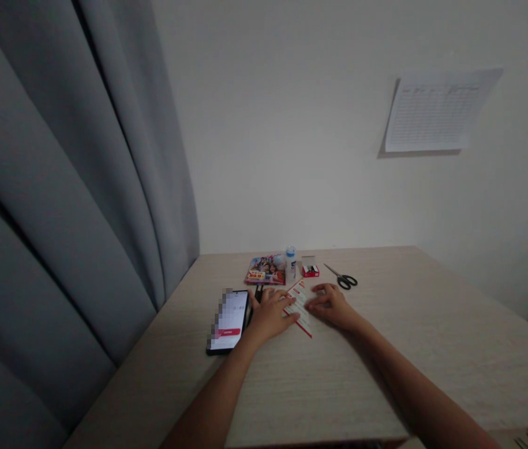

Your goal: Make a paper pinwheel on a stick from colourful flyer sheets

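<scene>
A small white paper with red edges and printed text [299, 304] lies at an angle on the table between my hands. My left hand [271, 313] is spread over its left part, palm down, fingertips resting on the paper. At the paper's right edge, my right hand [332, 305] lies with fingers loosely bent and a little apart; whether it touches the paper is hard to tell. A phone with a lit screen [229, 321] lies left of my left hand. Just behind that hand is a dark, narrow object [258, 292], partly hidden by my fingers.
Along the back stand a colourful printed leaflet [266, 270], a clear bottle with a blue cap [291, 265] and a small open red box [311, 270]. Black-handled scissors [346, 280] lie right of them. A grey curtain [105, 156] borders the wooden table [432, 324] on the left.
</scene>
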Motion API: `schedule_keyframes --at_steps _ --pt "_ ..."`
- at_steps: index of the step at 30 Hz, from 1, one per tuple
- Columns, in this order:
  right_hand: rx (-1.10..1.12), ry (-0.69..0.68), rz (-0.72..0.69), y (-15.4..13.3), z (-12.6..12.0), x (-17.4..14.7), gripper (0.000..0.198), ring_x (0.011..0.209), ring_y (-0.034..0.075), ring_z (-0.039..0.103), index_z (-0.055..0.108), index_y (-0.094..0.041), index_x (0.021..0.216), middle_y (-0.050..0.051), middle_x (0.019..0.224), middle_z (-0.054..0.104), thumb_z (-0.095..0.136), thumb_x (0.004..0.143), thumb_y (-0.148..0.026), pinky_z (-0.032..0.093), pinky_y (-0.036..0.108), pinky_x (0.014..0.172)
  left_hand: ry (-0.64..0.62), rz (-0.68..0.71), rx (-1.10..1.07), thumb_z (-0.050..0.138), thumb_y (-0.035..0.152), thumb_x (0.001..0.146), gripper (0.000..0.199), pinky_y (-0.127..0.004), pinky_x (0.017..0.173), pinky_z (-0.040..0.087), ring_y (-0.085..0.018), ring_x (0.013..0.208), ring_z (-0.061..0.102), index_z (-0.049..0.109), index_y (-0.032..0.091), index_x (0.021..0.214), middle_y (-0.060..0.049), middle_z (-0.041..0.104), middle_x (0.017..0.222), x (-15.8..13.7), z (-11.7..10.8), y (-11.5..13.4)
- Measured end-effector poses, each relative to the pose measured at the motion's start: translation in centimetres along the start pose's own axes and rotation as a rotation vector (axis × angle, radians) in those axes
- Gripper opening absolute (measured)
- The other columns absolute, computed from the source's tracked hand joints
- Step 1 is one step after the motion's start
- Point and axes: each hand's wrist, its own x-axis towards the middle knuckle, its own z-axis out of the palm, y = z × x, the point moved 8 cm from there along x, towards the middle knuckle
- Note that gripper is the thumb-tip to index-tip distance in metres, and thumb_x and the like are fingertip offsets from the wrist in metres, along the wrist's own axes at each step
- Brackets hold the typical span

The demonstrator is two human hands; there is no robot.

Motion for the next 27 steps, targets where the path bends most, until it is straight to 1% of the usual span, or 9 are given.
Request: schedule_keyframes --at_steps 2,4,6,8,11,15,20,24,27 --pt "0.039 -0.008 -0.011 -0.2 0.0 -0.1 0.023 0.129 0.029 0.045 0.08 -0.025 0.087 0.009 0.13 0.062 0.073 0.081 -0.046 0.033 0.047 0.112 0.006 0.003 -0.029 0.055 0.063 0.09 0.04 -0.08 0.107 -0.013 -0.036 0.138 0.037 0.067 0.042 0.122 0.001 0.06 0.139 -0.1 -0.2 0.2" --pt "0.064 -0.021 -0.022 -0.2 0.1 -0.1 0.024 0.13 0.029 0.045 0.078 -0.023 0.085 0.008 0.13 0.062 0.076 0.078 -0.047 0.033 0.047 0.112 0.006 0.014 -0.056 0.058 0.061 0.089 0.039 -0.079 0.107 -0.015 -0.035 0.138 0.037 0.067 0.04 0.12 0.0 0.06 0.138 -0.1 -0.2 0.3" --pt "0.073 -0.032 -0.022 -0.2 0.3 0.0 0.025 0.131 0.029 0.044 0.077 -0.023 0.087 0.008 0.13 0.062 0.077 0.077 -0.046 0.032 0.047 0.113 -0.007 0.018 -0.071 0.062 0.059 0.087 0.043 -0.077 0.109 -0.015 -0.035 0.141 0.034 0.065 0.039 0.124 -0.001 0.058 0.143 -0.1 0.1 0.3" --pt "0.067 -0.031 -0.009 -0.1 0.4 0.0 0.025 0.132 0.029 0.043 0.076 -0.024 0.09 0.008 0.13 0.062 0.077 0.077 -0.045 0.031 0.048 0.113 -0.028 0.002 -0.078 0.065 0.058 0.086 0.051 -0.076 0.111 -0.013 -0.036 0.145 0.03 0.059 0.04 0.133 -0.002 0.054 0.148 0.0 0.6 0.0" --pt "0.023 0.003 0.029 0.1 0.1 0.1 0.025 0.134 0.03 0.041 0.077 -0.025 0.093 0.008 0.132 0.06 0.074 0.08 -0.046 0.029 0.051 0.114 -0.062 -0.018 -0.069 0.066 0.06 0.084 0.061 -0.076 0.112 -0.01 -0.038 0.148 0.025 0.052 0.043 0.141 0.0 0.049 0.153 0.0 1.1 -0.4" --pt "-0.076 0.04 0.088 0.4 -0.4 0.3 0.025 0.137 0.033 0.035 0.079 -0.03 0.095 0.008 0.136 0.056 0.067 0.085 -0.051 0.022 0.056 0.114 -0.094 -0.022 -0.052 0.065 0.061 0.084 0.061 -0.075 0.114 -0.004 -0.039 0.149 0.023 0.051 0.044 0.142 0.0 0.047 0.155 0.0 1.0 -0.3" --pt "-0.139 0.077 0.162 1.4 -0.3 1.0 0.034 0.136 0.034 0.034 0.079 -0.033 0.103 0.008 0.141 0.051 0.059 0.09 -0.057 0.027 0.058 0.11 -0.098 -0.023 -0.054 0.065 0.061 0.084 0.061 -0.075 0.114 -0.002 -0.039 0.148 0.025 0.053 0.044 0.141 0.0 0.048 0.154 0.1 0.8 -0.2" --pt "-0.212 0.118 0.211 2.0 -0.2 1.5 0.031 0.134 0.035 0.036 0.076 -0.041 0.11 0.007 0.14 0.049 0.055 0.093 -0.055 0.027 0.059 0.109 -0.081 -0.008 -0.058 0.066 0.061 0.083 0.059 -0.076 0.113 -0.003 -0.04 0.147 0.027 0.056 0.043 0.139 0.0 0.049 0.153 0.2 0.9 -0.3" --pt "-0.247 0.114 0.231 1.9 -0.1 1.7 0.031 0.133 0.035 0.036 0.074 -0.043 0.114 0.007 0.14 0.047 0.052 0.096 -0.053 0.028 0.06 0.108 -0.07 -0.005 -0.075 0.067 0.061 0.083 0.058 -0.078 0.111 -0.006 -0.04 0.146 0.028 0.056 0.044 0.138 0.001 0.05 0.152 0.2 1.0 -0.4"
